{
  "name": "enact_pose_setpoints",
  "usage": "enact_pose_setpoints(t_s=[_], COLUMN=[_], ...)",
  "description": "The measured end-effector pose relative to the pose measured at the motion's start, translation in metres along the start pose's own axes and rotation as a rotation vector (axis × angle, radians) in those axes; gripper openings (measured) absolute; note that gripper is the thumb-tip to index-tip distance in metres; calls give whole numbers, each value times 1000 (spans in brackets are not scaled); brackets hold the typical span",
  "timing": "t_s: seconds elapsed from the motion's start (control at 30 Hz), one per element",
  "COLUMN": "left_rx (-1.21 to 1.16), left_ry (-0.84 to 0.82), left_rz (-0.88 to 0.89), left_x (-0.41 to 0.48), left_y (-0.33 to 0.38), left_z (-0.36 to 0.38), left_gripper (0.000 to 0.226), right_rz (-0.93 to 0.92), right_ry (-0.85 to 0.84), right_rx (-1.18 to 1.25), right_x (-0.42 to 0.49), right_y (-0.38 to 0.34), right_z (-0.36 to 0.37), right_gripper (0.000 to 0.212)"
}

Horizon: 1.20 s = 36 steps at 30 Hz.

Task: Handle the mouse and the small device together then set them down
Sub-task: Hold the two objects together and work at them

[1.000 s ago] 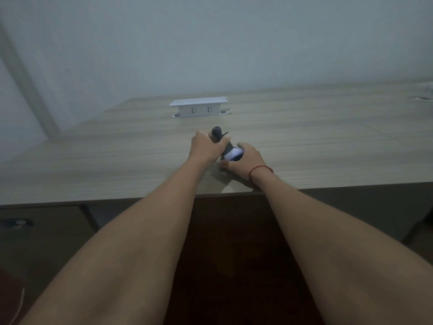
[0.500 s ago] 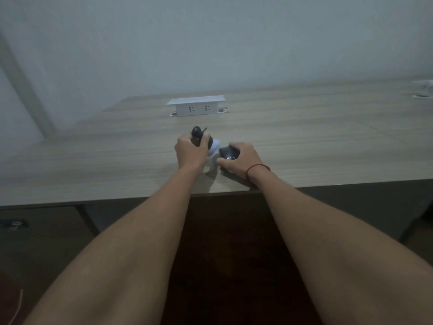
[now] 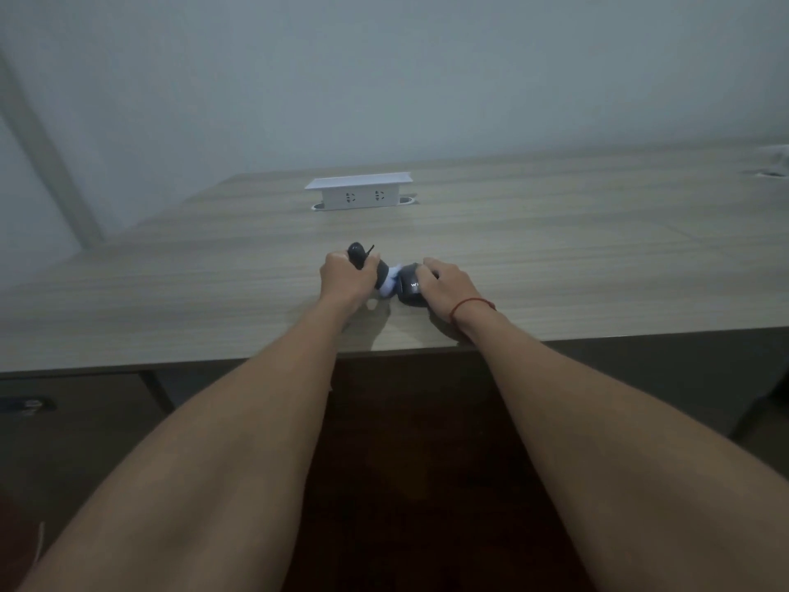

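Note:
A small black device [image 3: 357, 255] with a thin antenna-like tip and a white lower end [image 3: 389, 285] sticks out of my left hand [image 3: 345, 279], which is closed around it just above the wooden table [image 3: 597, 258]. Right beside it lies a black mouse [image 3: 410, 287] with white lettering, on the table near the front edge. My right hand [image 3: 448, 284] rests over the mouse with its fingers curled on the top. The white end of the device touches or nearly touches the mouse. A red string circles my right wrist.
A white pop-up socket box [image 3: 359, 191] stands on the table behind my hands. The table's front edge [image 3: 170, 365] runs just under my wrists. Something pale lies at the far right edge [image 3: 777, 164]. Dark floor and a table leg show below.
My hands first held both things pressed together. They have drawn apart: the left one moved left with the device, and the mouse now lies under my right hand.

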<state>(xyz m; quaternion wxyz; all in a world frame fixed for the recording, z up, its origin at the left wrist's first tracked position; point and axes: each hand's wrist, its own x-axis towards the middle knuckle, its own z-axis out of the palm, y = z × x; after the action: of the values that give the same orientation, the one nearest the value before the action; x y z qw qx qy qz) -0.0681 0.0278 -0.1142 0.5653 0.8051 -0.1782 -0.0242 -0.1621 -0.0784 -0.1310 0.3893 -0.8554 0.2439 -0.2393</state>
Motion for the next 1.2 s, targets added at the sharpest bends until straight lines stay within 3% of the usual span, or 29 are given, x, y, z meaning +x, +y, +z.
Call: enact_pose_setpoints(t_s=[0.13, 0.37, 0.5, 0.77, 0.97, 1.03, 1.2], left_rx=[13, -34, 22, -53, -83, -94, -105], left_ry=[28, -214, -82, -252, -133, -143, -161], left_rz=[4, -40, -12, -73, -45, -36, -32], left_x=[-5, 0, -1, -4, 2, 2, 4], left_y=[7, 1, 4, 0, -14, -14, -14], left_z=[7, -14, -8, -14, -17, -17, -16], left_gripper=[45, 29, 42, 25, 41, 42, 43], right_rz=[-5, 20, 5, 98, 146, 89, -30], right_ry=[-31, 41, 40, 105, 137, 93, -67], right_rx=[-27, -113, -117, -15, -45, -14, 43], right_x=[0, 5, 4, 8, 12, 14, 10], right_y=[2, 1, 5, 2, -2, 3, 9], right_z=[0, 8, 9, 6, 4, -1, -9], right_gripper=[26, 34, 35, 41, 42, 34, 40])
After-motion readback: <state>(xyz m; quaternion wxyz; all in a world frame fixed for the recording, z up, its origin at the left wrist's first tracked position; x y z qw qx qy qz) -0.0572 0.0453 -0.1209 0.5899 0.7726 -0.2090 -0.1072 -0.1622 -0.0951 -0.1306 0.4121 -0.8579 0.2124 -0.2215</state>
